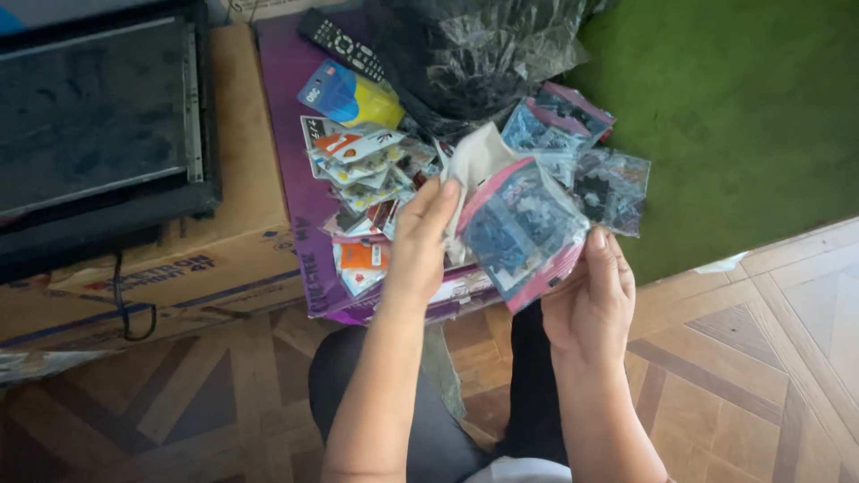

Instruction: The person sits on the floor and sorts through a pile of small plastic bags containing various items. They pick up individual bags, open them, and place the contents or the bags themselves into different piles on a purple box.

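1. Hands at frame centre, both raised over the person's dark-trousered lap (pixel 429 420). Left hand (pixel 419 246) closed on the pale back flap of a clear packet (pixel 519 228), fingers pinching its upper left corner near 11 o'clock of the packet.
2. Right hand (pixel 591 300) grips the same packet from 5 o'clock, thumb lying on its pink edge strip. Packet tilted, dark toothed parts visible inside through the film.
3. Similar clear packets (pixel 582 152) lie fanned at 1 o'clock from the held one, partly on green carpet (pixel 743 116).
4. Pile of small printed cards (pixel 362 179) at 10 o'clock from the left hand, resting on a purple box (pixel 300 107).
5. Black remote control (pixel 340 40) at 12 o'clock of the pile; black plastic bag (pixel 474 49) just beside it, toward 3 o'clock.
6. Brown cardboard box (pixel 242 224) at 9 o'clock, bearing a dark flat appliance (pixel 98 116).
7. Patterned wooden floor (pixel 761 358) under the knees.
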